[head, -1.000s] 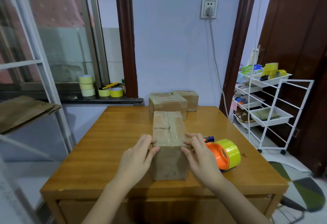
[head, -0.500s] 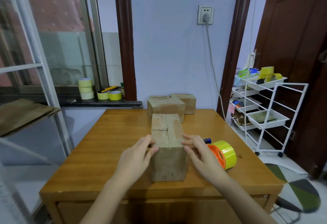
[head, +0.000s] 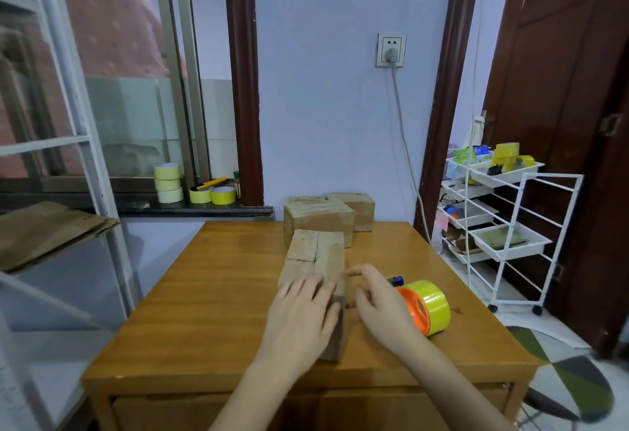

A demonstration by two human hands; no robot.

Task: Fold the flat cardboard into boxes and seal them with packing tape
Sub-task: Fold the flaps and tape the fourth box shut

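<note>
Cardboard box (head: 315,257), folded shut with a seam running down its top, lies lengthwise on the wooden table (head: 211,294), with its far end close to two more closed cardboard boxes: the nearer one (head: 318,217) directly behind it and another (head: 355,207) behind that and to the right, against the wall. The left hand (head: 301,316) lies flat on the near end of the box's top, fingers spread and fairly straight, pressing down rather than gripping. The right hand (head: 377,301) hovers just beside the box's right side, fingers loosely curled with thumb and forefinger close together; motion blur makes it unclear whether they touch the box, and they appear to hold nothing. To the right of the box, just past the right hand, a tape dispenser (head: 423,306) with an orange hub and a yellow-green roll rests on the table. Left of the box, beyond the table, rolls of tape (head: 168,182) are stacked on the window sill, with two more rolls (head: 212,195) alongside. Flat cardboard sheets (head: 47,231) lie on a rack further left. Right of the box, off the table, stands a white wire trolley (head: 507,212) with trays of supplies.
</note>
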